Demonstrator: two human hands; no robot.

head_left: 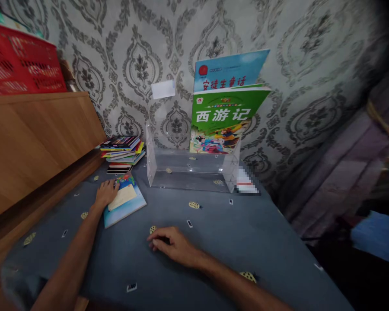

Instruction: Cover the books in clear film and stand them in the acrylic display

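Observation:
My left hand [106, 193] is at the left edge of a light blue book [125, 209] with a cream panel and a colourful picture at its top. The thumb lies over the cover and the fingers bend at the edge; their tips are partly hidden. Over the middle of the table my right hand [175, 246] holds nothing, its fingers loosely bent and the thumb apart from them. Beyond it stands a clear acrylic book rack [191, 181]. Upright in the rack's right part is a green book [223, 125] with white Chinese characters, and behind it rises a blue book [230, 69].
A stack of several books [123, 153] lies at the back left. White papers [246, 181], partly pixelated, lie right of the rack. A wooden cabinet [42, 142] bearing a red basket [22, 65] borders the left. Patterned wallpaper backs the dark tablecloth [214, 229]; a curtain [340, 172] hangs at right.

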